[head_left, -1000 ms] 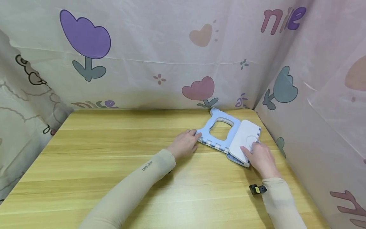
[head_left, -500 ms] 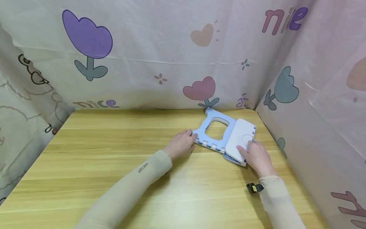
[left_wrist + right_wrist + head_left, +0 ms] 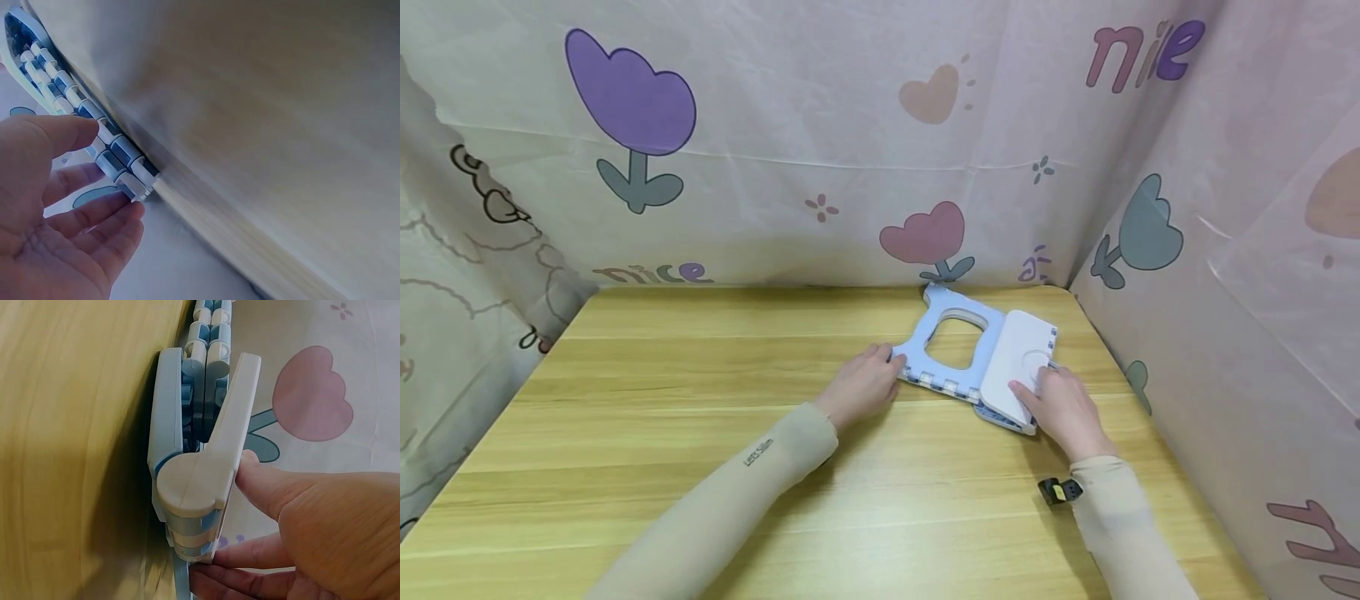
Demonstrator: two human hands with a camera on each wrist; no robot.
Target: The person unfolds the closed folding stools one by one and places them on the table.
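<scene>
A folding stool (image 3: 989, 343) in light blue and white lies folded nearly flat on the table, toward the back right. Its blue leg frame with a rounded opening points left, and the white panel (image 3: 1013, 358) is on the right. My left hand (image 3: 861, 385) pinches the left end of the leg frame; in the left wrist view the thumb and fingers are around its hinged edge (image 3: 112, 153). My right hand (image 3: 1066, 414) grips the stool's right end, thumb on the white panel (image 3: 234, 415) and fingers at the edge. The stool's underside is hidden.
A wood-grain table (image 3: 662, 400) runs up to a printed curtain (image 3: 775, 108) at the back. More curtain (image 3: 1247, 275) hangs close along the right side. A small black device (image 3: 1060, 492) is strapped at the right wrist.
The stool has slid a little to the left across the table, with both hands moving along with it. Both hands keep their hold.
</scene>
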